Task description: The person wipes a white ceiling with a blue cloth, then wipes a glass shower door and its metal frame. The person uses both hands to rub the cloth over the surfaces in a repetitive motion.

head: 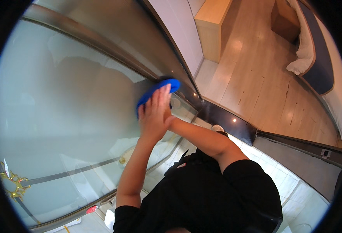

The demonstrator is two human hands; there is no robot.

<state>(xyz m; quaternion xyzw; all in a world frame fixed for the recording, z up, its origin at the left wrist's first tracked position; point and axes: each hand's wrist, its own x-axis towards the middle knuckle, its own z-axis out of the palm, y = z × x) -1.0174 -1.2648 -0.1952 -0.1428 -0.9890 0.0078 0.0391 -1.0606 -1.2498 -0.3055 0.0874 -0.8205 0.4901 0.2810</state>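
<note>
Both bare hands lie one over the other on a blue cloth [174,84], which rests against a large pane of glass [101,122] near its dark metal frame. On top, my left hand [155,113] has its fingers extended and close together, reaching the cloth's upper edge. Beneath it, my right hand [167,112] is mostly hidden; only its wrist side and a small part show at the right, against the cloth. The cloth's middle is covered by the hands, and its outline is slightly blurred.
A gold sunburst-shaped ornament [15,185] is at the lower left. Beyond the dark threshold [226,119] lies a wooden floor [246,78] with a wood-faced cabinet [208,32] and a bed [319,61]. Pale tiles [284,174] show beside the person. A red label [91,209] is on the lower frame.
</note>
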